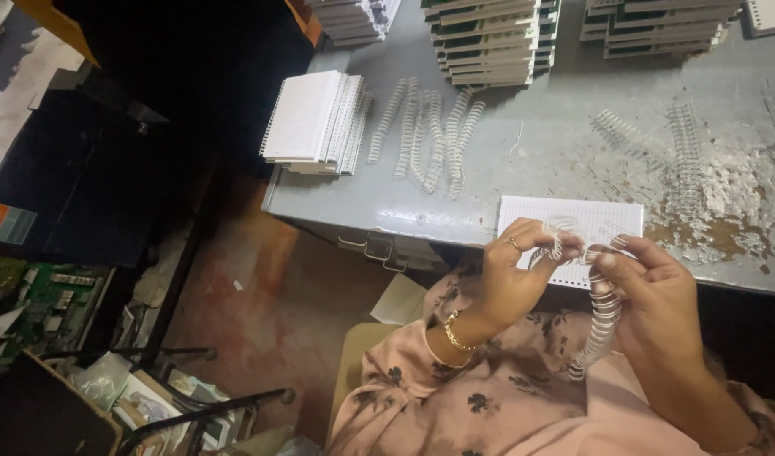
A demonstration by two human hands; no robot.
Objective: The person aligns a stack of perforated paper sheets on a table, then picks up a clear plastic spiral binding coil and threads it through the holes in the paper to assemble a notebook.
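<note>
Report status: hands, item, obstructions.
Left hand and right hand both pinch white wire binding coil. Lined pad beneath on table edge. Nothing blocking.

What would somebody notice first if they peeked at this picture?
Probably the two hands low in the middle: the left hand and right hand hold a curly white wire binding coil between their fingers, just in front of a lined notepad at the table edge. Next come the loose white coils spread on the grey table, beside a pile of bound white notebooks, with taller stacks of notebooks at the back.
</note>
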